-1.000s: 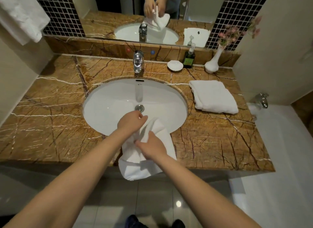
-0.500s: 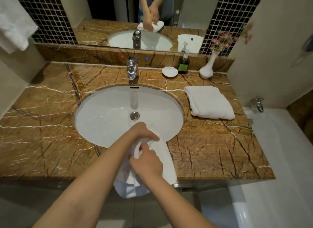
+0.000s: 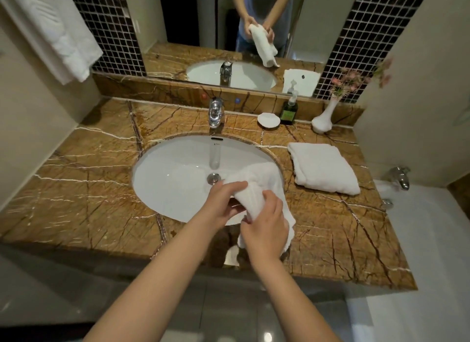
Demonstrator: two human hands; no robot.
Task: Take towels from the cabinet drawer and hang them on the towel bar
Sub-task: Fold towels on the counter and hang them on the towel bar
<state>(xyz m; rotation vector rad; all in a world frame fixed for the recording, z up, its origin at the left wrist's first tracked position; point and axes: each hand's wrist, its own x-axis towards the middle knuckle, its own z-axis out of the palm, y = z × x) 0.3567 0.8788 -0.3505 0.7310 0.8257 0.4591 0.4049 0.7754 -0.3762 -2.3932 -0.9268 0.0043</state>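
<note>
Countertop (image 3: 76,189): polished brown marble slab with white and dark veins, spanning the scene from left wall to right wall. Mirror (image 3: 193,23): flat glass panel on the far wall, flanked by dark mosaic tiles (image 3: 109,28) in small glossy squares with pale grout. Bathtub (image 3: 419,240): smooth white, at the near right, below the counter's right end. Sink (image 3: 173,179): oval white ceramic basin, set under the slab at its centre, with a round metal drain. Hanging towel (image 3: 53,28): white terry cloth with ribbed bands, draped at the far left against the beige wall. Folded towel (image 3: 324,167): white, soft, a thick rectangle lying flat on the counter just right of the sink. Held towel (image 3: 256,181): white terry cloth, bunched into a loose roll, held above the sink's near right rim, its lower end hanging behind the right hand. Left hand (image 3: 223,204): fingers curled over the roll's upper part, gripping it. Right hand (image 3: 265,229): fingers wrapped round the lower part, just beside the left hand. Faucet (image 3: 215,112): polished chrome, upright, at the far edge of the sink. Vase (image 3: 323,120): white, bulbous base and narrow neck, holding pink flowers, far right. Soap bottle (image 3: 289,112): dark green, square, with pump top, left of the vase. Dish (image 3: 268,119): small, white, shell-shaped, just left of the bottle.
</note>
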